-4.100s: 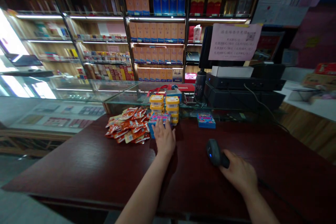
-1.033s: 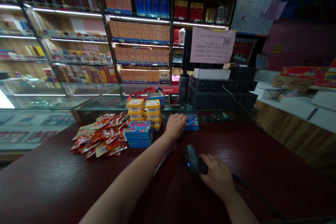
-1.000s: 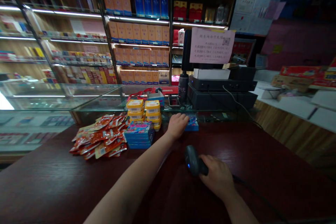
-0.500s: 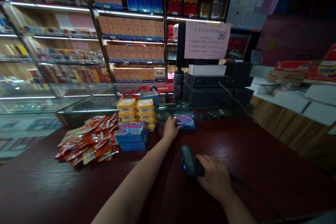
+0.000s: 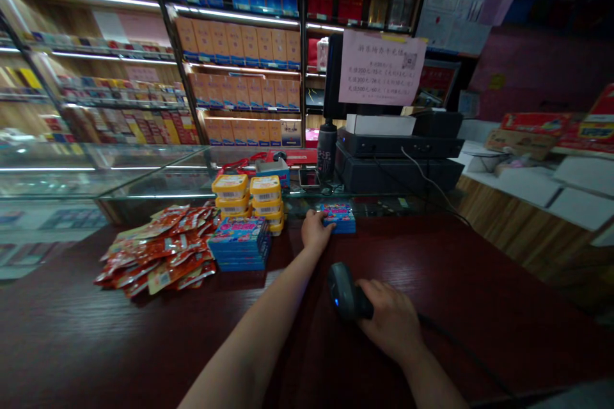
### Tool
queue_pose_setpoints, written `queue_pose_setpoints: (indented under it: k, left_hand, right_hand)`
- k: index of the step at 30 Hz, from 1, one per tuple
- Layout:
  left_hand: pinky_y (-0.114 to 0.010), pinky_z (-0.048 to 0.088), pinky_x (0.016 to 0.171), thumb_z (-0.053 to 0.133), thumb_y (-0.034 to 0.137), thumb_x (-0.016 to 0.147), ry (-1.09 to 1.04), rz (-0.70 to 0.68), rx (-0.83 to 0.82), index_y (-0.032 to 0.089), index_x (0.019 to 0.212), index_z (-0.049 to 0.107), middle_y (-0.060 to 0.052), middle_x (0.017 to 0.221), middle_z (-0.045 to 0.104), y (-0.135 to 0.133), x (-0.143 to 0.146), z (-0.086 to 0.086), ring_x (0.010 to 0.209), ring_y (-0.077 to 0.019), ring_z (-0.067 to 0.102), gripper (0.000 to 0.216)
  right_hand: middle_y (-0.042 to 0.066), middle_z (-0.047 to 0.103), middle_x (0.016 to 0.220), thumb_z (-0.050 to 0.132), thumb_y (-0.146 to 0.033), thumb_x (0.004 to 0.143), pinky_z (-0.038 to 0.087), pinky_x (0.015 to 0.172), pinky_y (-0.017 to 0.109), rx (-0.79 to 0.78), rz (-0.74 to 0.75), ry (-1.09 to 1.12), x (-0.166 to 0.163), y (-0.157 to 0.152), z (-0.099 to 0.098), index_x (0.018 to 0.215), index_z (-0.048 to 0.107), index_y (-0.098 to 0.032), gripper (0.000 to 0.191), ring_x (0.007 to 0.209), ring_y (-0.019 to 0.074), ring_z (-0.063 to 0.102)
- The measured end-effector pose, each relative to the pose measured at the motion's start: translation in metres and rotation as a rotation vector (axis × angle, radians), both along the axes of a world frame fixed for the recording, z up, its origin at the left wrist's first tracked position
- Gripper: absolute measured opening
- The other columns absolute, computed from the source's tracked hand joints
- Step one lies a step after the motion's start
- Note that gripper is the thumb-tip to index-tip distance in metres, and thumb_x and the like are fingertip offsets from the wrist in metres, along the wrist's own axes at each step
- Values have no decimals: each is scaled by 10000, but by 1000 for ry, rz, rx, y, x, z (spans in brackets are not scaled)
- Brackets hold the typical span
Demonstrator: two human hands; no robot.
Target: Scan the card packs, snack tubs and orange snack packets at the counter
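Head view: left fingers [image 5: 311,215] clasp blue stack [image 5: 341,220] near far table edge [image 5: 407,218], right fingers [image 5: 374,289] clasp scanner [image 5: 343,292].

The dark reddish-brown counter [image 5: 144,345] looks like smooth, polished wood with a streaky sheen, and the orange sachets [image 5: 167,246] on it are crinkled, shiny film. Smooth plastic makes up the yellow tubs [image 5: 265,188], while the blue packs [image 5: 240,246] have slick, printed faces. The scanner [image 5: 340,291] is dark plastic, mostly matt (its rounded head catches a soft gleam), the pink sign [image 5: 378,67] matt paper, the display case [image 5: 158,176] clear, reflective glass.
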State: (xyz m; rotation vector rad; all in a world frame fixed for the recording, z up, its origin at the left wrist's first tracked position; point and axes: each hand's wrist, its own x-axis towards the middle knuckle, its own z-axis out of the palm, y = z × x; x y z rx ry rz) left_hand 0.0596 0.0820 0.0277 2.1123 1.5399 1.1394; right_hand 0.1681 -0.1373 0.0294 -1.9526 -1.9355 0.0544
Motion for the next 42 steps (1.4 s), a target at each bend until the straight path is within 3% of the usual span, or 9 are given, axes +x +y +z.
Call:
queue_pose_setpoints:
  k: [5,13,18,23,26,31,38,42]
  left_hand:
    - [-347,463,907,694,219,738,-18,-67,123,188,1116,628,-77,1075,531,-16,-17,-2,996,-208,563,385]
    - [-396,425,980,558,168,824,184,-238,406,214,1061,638,-86,1192,523,-89,-87,21,1128,-228,487,255]
    - [-410,393,1016,509,197,863,320,-76,452,238,1092,632,-86,1232,519,-117,-142,31,1173,-240,463,262]
    - [-482,333,1050,543,195,829,472,207,373,197,1245,562,-144,1301,478,-120,-173,36,1228,-310,413,416]
    - [-518,294,1063,564,197,814,579,285,328,181,1312,517,-180,1344,447,-114,-183,37,1271,-350,378,500]
    - [-506,298,1060,523,184,847,700,223,338,230,1276,559,-153,1280,528,-110,-195,42,1215,-314,456,433]
    - [-394,440,887,483,157,860,755,95,450,189,902,670,-98,965,633,-115,-209,58,941,-246,563,195]
    - [-366,463,836,451,100,845,758,46,493,197,1085,628,-108,991,624,-112,-220,74,959,-241,556,314]
  right_hand:
    - [51,686,1016,572,-186,744,423,815,327,37,19,-20,1,0,-2,1064,632,-225,328,953,230,615]
    - [69,676,1017,559,-167,738,434,791,351,78,54,-74,4,0,-15,1099,607,-196,366,923,252,621]
    - [79,672,1004,548,-189,752,435,784,345,136,87,-95,5,0,-26,1109,596,-185,360,924,252,620]
    - [82,673,1020,539,-188,737,434,797,345,119,66,-98,4,-1,-25,1139,587,-183,404,941,254,618]
    - [75,675,1002,537,-189,734,434,801,343,103,56,-87,2,-4,-21,1134,591,-180,404,937,253,618]
    - [75,677,1013,527,-175,731,432,809,337,124,36,-81,-5,-7,-15,1115,602,-179,391,945,252,616]
    - [73,682,1023,517,-173,733,429,824,325,139,36,-87,-8,-7,-14,1113,607,-190,390,959,243,618]
    - [84,680,1034,512,-177,738,432,842,338,125,41,-90,-8,-8,-13,1134,603,-169,407,979,251,614]
